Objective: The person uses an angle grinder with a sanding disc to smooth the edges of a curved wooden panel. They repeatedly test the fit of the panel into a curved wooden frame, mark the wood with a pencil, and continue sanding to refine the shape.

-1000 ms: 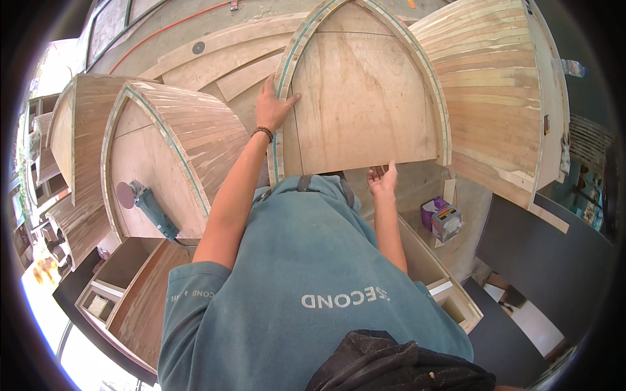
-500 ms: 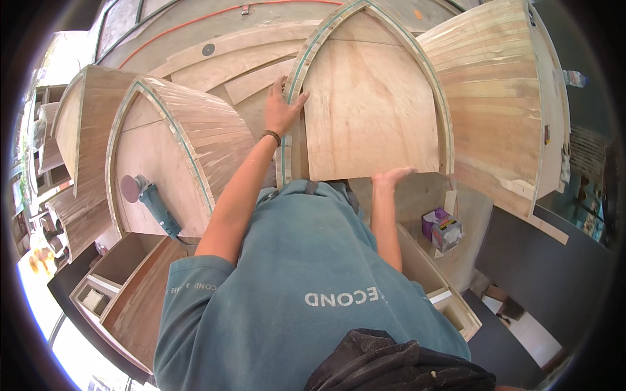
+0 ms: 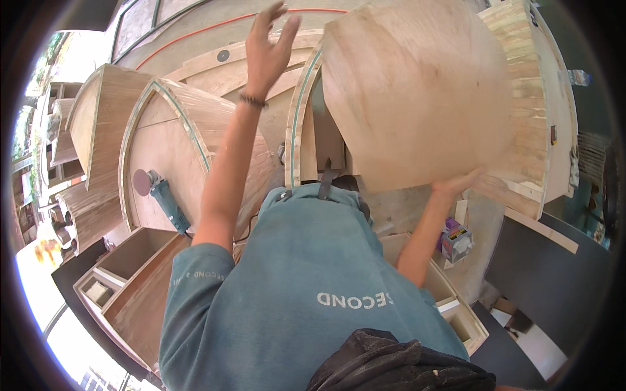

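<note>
On the grey floor (image 3: 479, 225), a boxed package (image 3: 454, 242) stands near the right forearm and an orange cord (image 3: 195, 40) crosses the far side. A disc grinder (image 3: 168, 203) rests on the left arched piece (image 3: 150, 146), by its lower edge. Since the earlier frame, the plywood panel (image 3: 417, 98) has swung rightward, uncovering the arched frame's (image 3: 303, 117) left interior. The left hand (image 3: 267, 55) has risen off, fingers spread, empty; the right hand (image 3: 456, 184) supports the panel's lower edge, its finger closure unclear.

panel (image 3: 417, 98) before arched frame (image 3: 298, 127) | right hand (image 3: 458, 184) at panel's lower edge | grinder (image 3: 171, 205) on shell (image 3: 156, 146) at left
</note>
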Tool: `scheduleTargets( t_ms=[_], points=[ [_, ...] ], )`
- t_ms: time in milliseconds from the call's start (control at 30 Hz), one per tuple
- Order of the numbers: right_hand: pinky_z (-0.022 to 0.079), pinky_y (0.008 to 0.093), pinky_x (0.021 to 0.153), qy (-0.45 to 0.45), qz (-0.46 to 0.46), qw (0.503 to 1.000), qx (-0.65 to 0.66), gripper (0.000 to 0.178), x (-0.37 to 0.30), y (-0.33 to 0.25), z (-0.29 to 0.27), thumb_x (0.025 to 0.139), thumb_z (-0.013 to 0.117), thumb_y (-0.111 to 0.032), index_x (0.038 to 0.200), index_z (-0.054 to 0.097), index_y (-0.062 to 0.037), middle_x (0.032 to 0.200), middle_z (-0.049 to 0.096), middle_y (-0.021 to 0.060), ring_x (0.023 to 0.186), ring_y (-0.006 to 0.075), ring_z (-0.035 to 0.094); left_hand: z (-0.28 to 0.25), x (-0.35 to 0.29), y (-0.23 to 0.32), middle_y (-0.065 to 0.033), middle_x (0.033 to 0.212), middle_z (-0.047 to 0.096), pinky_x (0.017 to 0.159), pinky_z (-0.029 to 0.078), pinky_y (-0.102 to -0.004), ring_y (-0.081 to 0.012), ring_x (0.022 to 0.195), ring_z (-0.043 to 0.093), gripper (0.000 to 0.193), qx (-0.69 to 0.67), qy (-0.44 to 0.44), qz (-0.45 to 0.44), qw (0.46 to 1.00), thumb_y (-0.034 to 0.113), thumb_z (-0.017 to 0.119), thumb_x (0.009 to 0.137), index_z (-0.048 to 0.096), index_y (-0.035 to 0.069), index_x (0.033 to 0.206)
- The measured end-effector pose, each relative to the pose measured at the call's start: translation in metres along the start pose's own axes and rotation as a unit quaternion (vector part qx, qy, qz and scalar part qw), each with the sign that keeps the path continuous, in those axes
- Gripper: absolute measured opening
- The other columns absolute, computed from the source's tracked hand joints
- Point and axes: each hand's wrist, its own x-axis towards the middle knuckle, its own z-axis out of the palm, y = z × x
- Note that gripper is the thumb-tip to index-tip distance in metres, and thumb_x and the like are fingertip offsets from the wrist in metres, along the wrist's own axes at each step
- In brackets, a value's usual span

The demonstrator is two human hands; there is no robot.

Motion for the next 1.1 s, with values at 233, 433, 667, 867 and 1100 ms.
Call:
scheduleTargets(
  t_ms=[233, 433, 667, 867, 1100],
  points=[
    [0.040, 0.0459, 0.117, -0.202, 0.065, 0.962, -0.173, 0.065, 0.097, -0.022, 0.076, 0.111, 0.038, -0.049, 0.159, 0.033, -0.0051, 0.159, 0.043, 0.0133, 0.142, 0.0315, 0.045, -0.024, 0.015, 0.017, -0.0200, 0.133, 0.064, 0.108, 0.045, -0.0386, -0.0271, 0.129, 0.057, 0.072, -0.064, -0.185, -0.259, 0.946, 0.058, 0.061, 0.099, 0.056, 0.000, 0.141],
    [0.048, 0.0407, 0.104, -0.346, 0.170, 0.853, -0.353, 0.054, 0.152, 0.064, 0.164, 0.101, 0.061, -0.047, 0.137, 0.061, -0.0071, 0.131, 0.067, 0.0119, 0.118, 0.0250, 0.064, -0.086, -0.117, 0.023, -0.0154, 0.131, 0.066, 0.104, 0.049, -0.0393, -0.0244, 0.119, 0.063, 0.063, -0.077, 0.081, -0.459, 0.881, 0.045, 0.063, 0.103, 0.056, -0.007, 0.137],
    [0.047, 0.0410, 0.110, -0.558, 0.057, 0.581, -0.590, 0.059, 0.076, 0.130, 0.221, 0.092, 0.071, -0.052, 0.132, 0.069, -0.0084, 0.132, 0.069, 0.0200, 0.128, 0.0318, 0.063, -0.117, -0.264, 0.004, -0.0149, 0.138, 0.058, 0.107, 0.043, -0.0418, -0.0228, 0.124, 0.053, 0.072, -0.106, 0.364, -0.468, 0.798, 0.053, 0.057, 0.105, 0.050, -0.008, 0.142],
    [0.041, 0.0468, 0.115, -0.418, -0.121, 0.640, -0.633, 0.072, -0.006, 0.186, 0.218, 0.089, 0.063, -0.064, 0.134, 0.068, -0.0072, 0.135, 0.067, 0.0210, 0.134, 0.0367, 0.057, -0.107, -0.311, -0.001, -0.0132, 0.147, 0.052, 0.113, 0.038, -0.0379, -0.0221, 0.133, 0.047, 0.076, -0.153, 0.469, -0.463, 0.736, 0.055, 0.055, 0.105, 0.044, -0.007, 0.148],
    [0.025, 0.0558, 0.122, -0.385, -0.241, 0.537, -0.711, 0.083, -0.023, 0.261, 0.246, 0.083, 0.062, -0.074, 0.135, 0.068, -0.0103, 0.141, 0.061, 0.0245, 0.142, 0.0372, 0.049, -0.116, -0.378, 0.011, -0.0151, 0.151, 0.049, 0.113, 0.041, -0.0373, -0.0252, 0.134, 0.050, 0.072, -0.245, 0.367, -0.507, 0.741, 0.050, 0.055, 0.106, 0.042, -0.007, 0.148]
  ],
)
